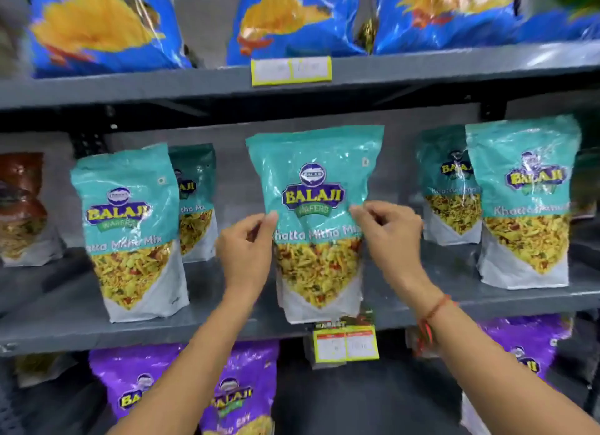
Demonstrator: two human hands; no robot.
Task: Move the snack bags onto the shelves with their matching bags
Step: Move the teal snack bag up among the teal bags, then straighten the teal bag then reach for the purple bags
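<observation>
A: Where's the bag being handled?

B: The center teal bag (316,213), marked "Balaji Wafers Khatta Mitha Mix", stands upright near the front edge of the middle shelf (65,327), its base just above the yellow price tag (345,343) clipped to that edge.

A: And the hands?

B: Both are on it. The left hand (246,249) is curled, its fingertips pinching the bag's left edge. The right hand (389,236) is likewise closed in a pinch on the right edge, at about the same height, beside the printed name. A red thread (431,314) circles the right wrist.

A: What stands around that bag?

B: To its left, apart from it, is a matching left teal bag (130,233), with another one (194,204) behind that, further back. To its right are two more of the same kind, a front one (526,204) and one behind it (449,184). At the far left of that shelf is a brown bag (24,207), blurred.

A: Other shelves?

B: Above the center teal bag, the upper shelf (130,87) carries blue bags (104,25) and a second price tag (291,70), unreadable. Below it, purple bags (240,392) with the same brand mark show between the forearms and at either side.
</observation>
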